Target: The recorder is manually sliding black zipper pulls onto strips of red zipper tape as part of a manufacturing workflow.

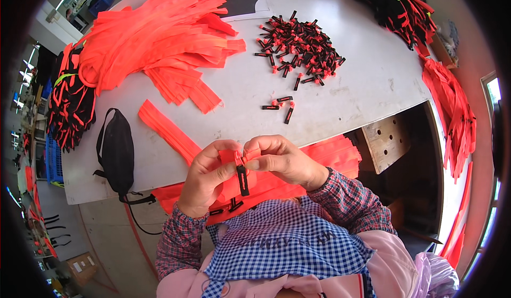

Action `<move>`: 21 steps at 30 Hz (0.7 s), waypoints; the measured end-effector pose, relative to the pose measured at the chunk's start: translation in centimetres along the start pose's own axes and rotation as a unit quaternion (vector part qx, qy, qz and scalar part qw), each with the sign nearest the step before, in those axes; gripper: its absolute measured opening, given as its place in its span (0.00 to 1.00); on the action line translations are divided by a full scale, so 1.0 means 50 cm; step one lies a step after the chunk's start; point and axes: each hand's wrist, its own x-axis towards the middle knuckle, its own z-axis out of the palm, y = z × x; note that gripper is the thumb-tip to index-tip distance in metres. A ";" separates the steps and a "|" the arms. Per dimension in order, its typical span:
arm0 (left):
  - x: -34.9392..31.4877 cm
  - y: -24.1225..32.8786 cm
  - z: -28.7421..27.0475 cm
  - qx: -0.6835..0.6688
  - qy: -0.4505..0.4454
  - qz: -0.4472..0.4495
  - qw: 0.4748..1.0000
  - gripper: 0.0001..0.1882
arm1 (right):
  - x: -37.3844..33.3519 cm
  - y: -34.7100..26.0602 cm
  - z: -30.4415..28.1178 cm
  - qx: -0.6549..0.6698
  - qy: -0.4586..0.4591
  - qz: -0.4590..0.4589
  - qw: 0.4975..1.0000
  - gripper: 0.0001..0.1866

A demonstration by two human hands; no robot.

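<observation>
Near the table's front edge, my left hand pinches one end of an orange zipper tape between thumb and fingers. My right hand has its thumb and fingertips closed on the tape's other side, close against the left. Between them hangs a black zipper pull; its slider is mostly hidden by the fingertips. A loose orange strip runs from the table top up to my left hand. More orange strips lie across the front edge and over my lap, with black pulls below my left wrist.
A large bundle of orange strips covers the far left. At the far middle lies a heap of black pulls, with several loose ones nearer. A black pouch rests left. An open compartment gapes at right.
</observation>
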 end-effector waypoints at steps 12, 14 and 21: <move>0.007 0.014 -0.007 0.109 -0.055 -0.035 0.992 0.15 | -0.011 0.018 0.011 0.052 0.020 -0.012 0.998 0.07; 0.004 0.010 -0.007 0.050 -0.051 -0.056 0.996 0.15 | -0.012 0.011 0.003 0.017 0.005 0.004 1.000 0.06; 0.008 0.015 -0.017 0.063 -0.059 -0.046 0.995 0.14 | -0.012 0.014 0.019 0.000 0.045 -0.013 0.999 0.05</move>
